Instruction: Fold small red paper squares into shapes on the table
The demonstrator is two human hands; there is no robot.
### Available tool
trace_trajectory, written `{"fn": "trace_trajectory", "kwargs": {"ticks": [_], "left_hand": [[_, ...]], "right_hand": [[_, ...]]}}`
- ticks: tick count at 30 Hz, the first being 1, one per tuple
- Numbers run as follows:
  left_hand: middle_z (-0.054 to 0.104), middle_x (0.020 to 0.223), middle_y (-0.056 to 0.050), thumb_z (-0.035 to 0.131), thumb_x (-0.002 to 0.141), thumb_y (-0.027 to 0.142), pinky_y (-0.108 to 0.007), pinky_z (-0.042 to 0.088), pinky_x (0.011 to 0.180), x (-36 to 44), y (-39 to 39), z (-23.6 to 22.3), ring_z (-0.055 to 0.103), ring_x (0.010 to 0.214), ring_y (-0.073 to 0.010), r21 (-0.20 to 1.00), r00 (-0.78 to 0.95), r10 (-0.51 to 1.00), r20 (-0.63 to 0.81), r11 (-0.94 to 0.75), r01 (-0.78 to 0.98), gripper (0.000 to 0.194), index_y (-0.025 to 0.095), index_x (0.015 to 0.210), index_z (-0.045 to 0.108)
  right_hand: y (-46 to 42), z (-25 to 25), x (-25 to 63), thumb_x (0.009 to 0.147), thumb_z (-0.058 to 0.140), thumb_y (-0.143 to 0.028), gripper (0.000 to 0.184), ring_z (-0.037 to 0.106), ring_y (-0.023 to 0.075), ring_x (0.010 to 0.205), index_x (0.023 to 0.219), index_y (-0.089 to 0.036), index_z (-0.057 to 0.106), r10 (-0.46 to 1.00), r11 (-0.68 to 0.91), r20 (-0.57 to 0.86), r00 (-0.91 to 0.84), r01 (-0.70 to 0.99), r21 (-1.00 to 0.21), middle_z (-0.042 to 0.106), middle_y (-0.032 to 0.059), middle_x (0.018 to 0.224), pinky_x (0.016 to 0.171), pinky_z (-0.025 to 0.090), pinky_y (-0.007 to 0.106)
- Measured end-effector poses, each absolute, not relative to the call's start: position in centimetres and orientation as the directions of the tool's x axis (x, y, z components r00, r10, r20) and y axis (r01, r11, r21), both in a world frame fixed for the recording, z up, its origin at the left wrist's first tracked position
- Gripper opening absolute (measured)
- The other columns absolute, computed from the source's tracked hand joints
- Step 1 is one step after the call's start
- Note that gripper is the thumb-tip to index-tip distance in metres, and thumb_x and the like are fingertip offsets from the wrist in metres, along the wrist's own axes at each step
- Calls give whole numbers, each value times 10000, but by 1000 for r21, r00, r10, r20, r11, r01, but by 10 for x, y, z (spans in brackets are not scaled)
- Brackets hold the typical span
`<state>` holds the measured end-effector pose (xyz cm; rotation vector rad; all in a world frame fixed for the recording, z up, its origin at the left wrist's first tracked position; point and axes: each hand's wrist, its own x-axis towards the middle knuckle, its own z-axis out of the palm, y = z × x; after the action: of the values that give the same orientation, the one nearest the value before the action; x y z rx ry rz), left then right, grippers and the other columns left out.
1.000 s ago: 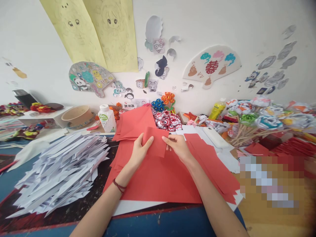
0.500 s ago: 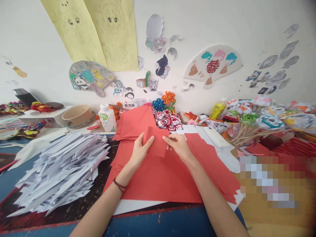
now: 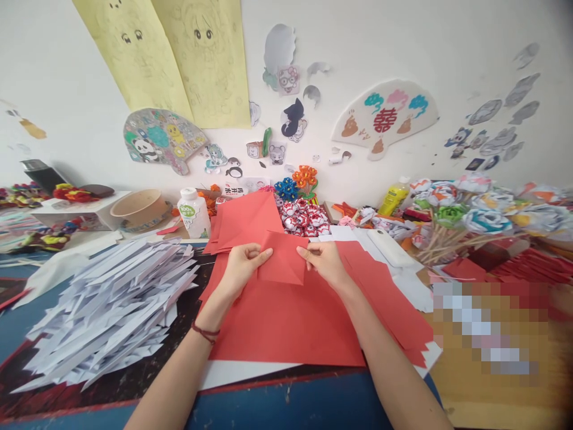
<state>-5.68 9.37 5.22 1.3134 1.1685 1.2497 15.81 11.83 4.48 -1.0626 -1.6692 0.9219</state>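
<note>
Between my hands I hold a small piece of red paper [image 3: 284,263] by its left and right sides. My left hand [image 3: 244,266] pinches its left edge, thumb on top. On the right edge, my right hand [image 3: 324,260] grips it between thumb and fingers. Beneath the piece lie large red sheets [image 3: 286,328], spread over white paper. Another stack of red sheets [image 3: 248,218] rises behind my left hand, and more red sheets [image 3: 385,304] fan out beyond my right wrist.
A big heap of folded white paper strips [image 3: 111,310] covers the left side. Behind stand a white bottle [image 3: 194,215], a round tan bowl [image 3: 138,206], red-and-white paper pieces [image 3: 307,218] and a yellow bottle [image 3: 394,197]. Paper flowers on sticks [image 3: 483,221] crowd the right.
My left hand has shifted left along the red paper to its edge, and the piece, curled on its left side before, is now spread flatter. My right hand keeps its grip.
</note>
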Motion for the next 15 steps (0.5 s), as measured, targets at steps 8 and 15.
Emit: {"fn": "trace_trajectory", "kwargs": {"ticks": [8, 15], "left_hand": [[670, 663, -30, 687, 721, 504, -248, 459, 546, -63, 99, 53, 626, 629, -177, 955, -4, 974, 228, -223, 197, 354, 150, 713, 682], [656, 658, -41, 669, 751, 461, -250, 464, 593, -77, 106, 49, 593, 616, -162, 906, -97, 943, 318, -272, 325, 325, 137, 745, 682]], "right_hand": [[119, 40, 154, 799, 631, -513, 519, 424, 111, 426, 419, -186, 496, 927, 373, 344, -147, 294, -880, 484, -12, 402, 488, 316, 253], [117, 37, 150, 805, 632, -470, 497, 427, 115, 428, 421, -189, 488, 932, 359, 321, -167, 311, -880, 504, -10, 407, 490, 310, 257]]}}
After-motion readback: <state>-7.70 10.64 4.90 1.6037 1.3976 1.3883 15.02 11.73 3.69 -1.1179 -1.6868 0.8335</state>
